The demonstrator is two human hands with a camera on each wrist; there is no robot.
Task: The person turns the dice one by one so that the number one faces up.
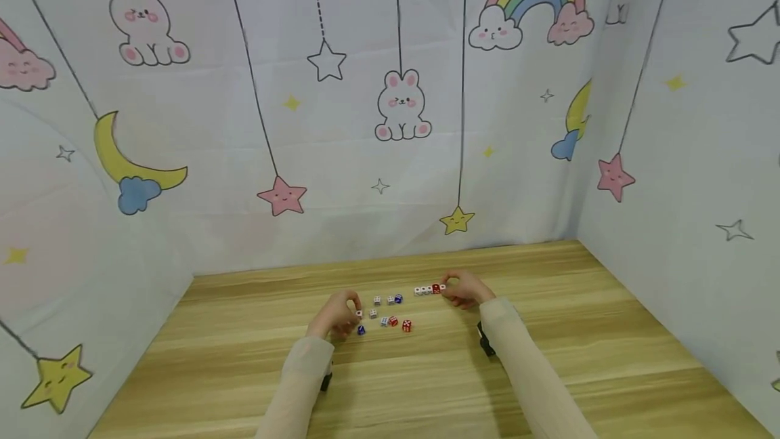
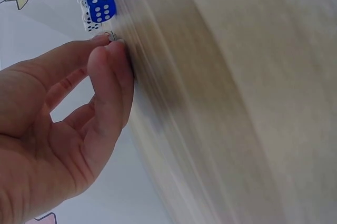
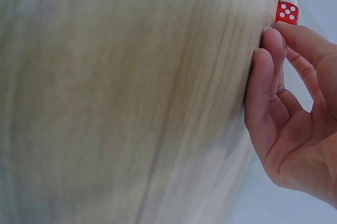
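Note:
On the left of the table, my left hand (image 1: 336, 314) pinches a white die (image 1: 359, 314) between thumb and fingertips; in its wrist view the fingers mostly hide that die. Just below these fingertips lies a blue die (image 1: 361, 330). My right hand (image 1: 466, 288) holds another white die (image 1: 443, 287) at the right end of a short row. In that row a red die (image 1: 435, 288) sits beside it, with several white dice (image 1: 423, 290) further left. The right wrist view shows the right fingertips right at the red die (image 3: 287, 13).
Between the hands lie loose dice: white ones (image 1: 373, 314), a blue one (image 1: 399, 298) and two red ones (image 1: 407, 325). They rest on a wood-grain table (image 1: 414, 385). A patterned white cloth (image 1: 341, 236) walls the table at the back and sides.

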